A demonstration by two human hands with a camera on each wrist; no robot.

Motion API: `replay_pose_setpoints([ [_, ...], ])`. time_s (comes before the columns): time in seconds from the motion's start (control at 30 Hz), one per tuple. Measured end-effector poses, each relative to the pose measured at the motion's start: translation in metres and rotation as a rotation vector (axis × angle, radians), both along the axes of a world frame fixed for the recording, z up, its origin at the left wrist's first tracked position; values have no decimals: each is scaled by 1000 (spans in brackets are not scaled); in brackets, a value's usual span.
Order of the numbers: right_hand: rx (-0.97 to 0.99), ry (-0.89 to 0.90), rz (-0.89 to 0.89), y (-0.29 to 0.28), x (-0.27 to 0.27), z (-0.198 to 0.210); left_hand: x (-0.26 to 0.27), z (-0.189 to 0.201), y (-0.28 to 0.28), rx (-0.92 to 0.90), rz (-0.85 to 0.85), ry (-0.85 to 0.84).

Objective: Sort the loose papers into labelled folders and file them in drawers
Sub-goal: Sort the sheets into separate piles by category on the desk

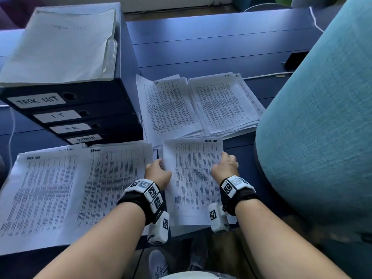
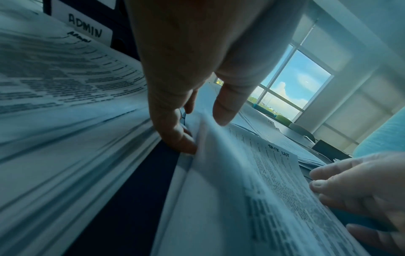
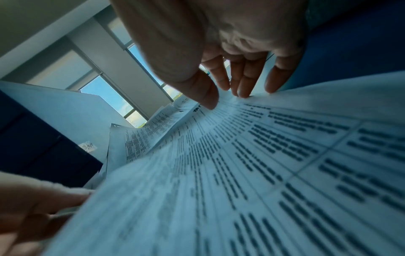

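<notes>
Head view: I see my left hand [image 1: 158,174] at the left edge and my right hand [image 1: 225,168] at the right edge of the task-list sheet [image 1: 196,178], the top page of a small stack on the blue table [image 1: 221,43]. To the left lie the admin pile [image 1: 112,182] and another task-list pile [image 1: 40,198]; beyond lie the I.T. pile [image 1: 169,107] and the H.R. pile [image 1: 223,103]. A stack of labelled folders [image 1: 70,115] stands at the rear left, marked TASK LIST, I.T., H.R. and ADMIN, with loose papers [image 1: 60,47] on top. A teal chair [image 1: 322,127] stands at the right.

Left wrist view: my left hand [image 2: 181,86] pinches the lifted sheet edge [image 2: 210,138] between thumb and fingers. The right hand [image 2: 361,194] curls its fingers over the opposite edge.

Right wrist view: my right hand [image 3: 230,69] rests relaxed fingertips [image 3: 243,91] and thumb on the printed sheet [image 3: 263,173]; I cannot tell whether any fingers pass beneath it. The left hand [image 3: 32,216] grips the far edge.
</notes>
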State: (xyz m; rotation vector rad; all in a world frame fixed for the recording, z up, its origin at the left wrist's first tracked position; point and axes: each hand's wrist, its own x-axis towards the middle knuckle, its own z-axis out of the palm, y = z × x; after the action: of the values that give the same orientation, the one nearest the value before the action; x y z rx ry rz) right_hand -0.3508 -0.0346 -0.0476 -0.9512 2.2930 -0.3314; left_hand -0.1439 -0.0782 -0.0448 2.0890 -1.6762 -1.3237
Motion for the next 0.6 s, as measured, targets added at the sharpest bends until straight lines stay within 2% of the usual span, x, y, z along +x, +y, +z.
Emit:
replay_pose_setpoints([
  [0.1, 12, 18, 22, 8, 3, 1, 2, 1, 3, 34, 86, 72],
  [0.2, 8, 25, 38, 16, 6, -1, 5, 1, 5, 81, 61, 103],
  [0.3, -29, 11, 52, 21, 9, -6, 13, -4, 11, 55, 58, 143],
  [0.43, -142, -18, 15, 24, 6, -10, 28, -9, 18, 30, 194, 336],
  [0.6, -293, -263, -115, 22, 1, -12, 51, 4, 17, -2, 282, 489],
])
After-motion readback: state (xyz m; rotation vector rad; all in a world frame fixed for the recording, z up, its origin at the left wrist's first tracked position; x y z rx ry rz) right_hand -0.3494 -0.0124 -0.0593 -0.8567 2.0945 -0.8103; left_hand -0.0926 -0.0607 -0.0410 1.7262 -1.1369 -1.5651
